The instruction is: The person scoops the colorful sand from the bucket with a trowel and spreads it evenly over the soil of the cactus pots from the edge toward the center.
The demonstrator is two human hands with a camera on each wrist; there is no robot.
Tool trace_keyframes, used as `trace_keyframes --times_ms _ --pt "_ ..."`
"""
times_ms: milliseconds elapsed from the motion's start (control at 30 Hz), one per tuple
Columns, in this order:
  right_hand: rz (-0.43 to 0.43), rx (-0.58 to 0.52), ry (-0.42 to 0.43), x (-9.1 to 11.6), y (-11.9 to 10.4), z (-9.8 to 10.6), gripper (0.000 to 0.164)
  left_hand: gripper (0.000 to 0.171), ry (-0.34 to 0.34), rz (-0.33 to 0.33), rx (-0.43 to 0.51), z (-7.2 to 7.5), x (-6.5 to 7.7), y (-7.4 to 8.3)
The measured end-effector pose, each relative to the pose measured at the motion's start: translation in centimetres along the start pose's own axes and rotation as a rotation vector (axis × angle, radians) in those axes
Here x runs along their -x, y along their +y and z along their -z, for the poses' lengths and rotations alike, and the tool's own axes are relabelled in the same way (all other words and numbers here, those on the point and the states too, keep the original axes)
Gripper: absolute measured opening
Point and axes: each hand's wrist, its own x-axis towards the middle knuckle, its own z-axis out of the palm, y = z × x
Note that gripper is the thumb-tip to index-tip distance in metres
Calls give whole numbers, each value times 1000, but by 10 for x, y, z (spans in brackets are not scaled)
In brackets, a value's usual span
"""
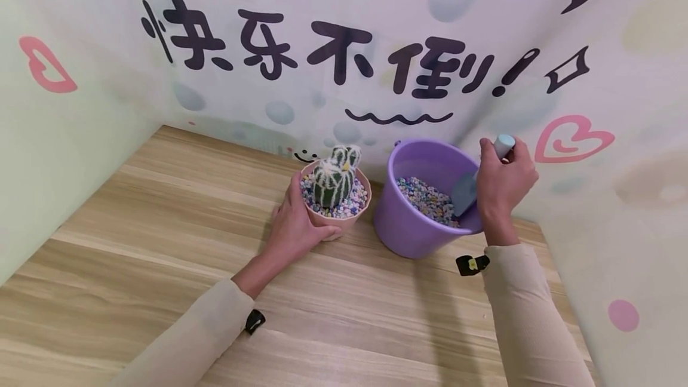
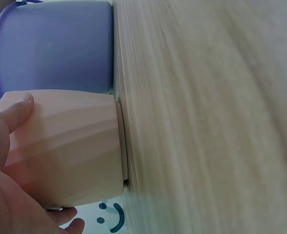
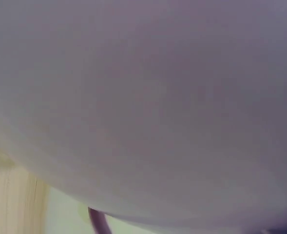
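Observation:
A pink flowerpot stands on the wooden table, holding a green cactus with white fuzz and small multicoloured pebbles. My left hand grips the pot from its left side, thumb across the near face and fingers round the far side. To the right, a purple bucket contains more coloured pebbles. With its fingers curled round the handle, my right hand holds a light blue hand trowel over the bucket's right rim. The trowel's blade reaches down to the pebbles inside.
A printed white cloth with dark lettering hangs right behind the pot and bucket. The wooden table extends to the left and front. Close up, the bucket's wall fills most of the right wrist view.

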Motion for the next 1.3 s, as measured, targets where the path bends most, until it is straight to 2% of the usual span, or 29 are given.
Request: trace_keyframes --times_ms 267,400,500,733,1067,1200,1300 --pt "-139 -74 -58 -2 7 2 32 127 -20 24 1 0 -1 1" --pt "-153 -80 -91 -2 8 3 33 127 -25 29 5 1 -1 1" --pt "-159 -107 -109 -3 9 3 27 128 -22 30 2 1 -1 1" --pt "-174 -138 -217 -4 12 3 24 129 -18 19 1 1 -1 1" --pt "-89 -74 -358 -2 12 2 31 129 -19 20 5 1 -1 0" --pt "-107 -131 -378 -2 12 4 29 128 -19 22 6 1 -1 0" --pt "-162 -218 -400 -3 12 6 27 128 -23 22 4 1 -1 0"
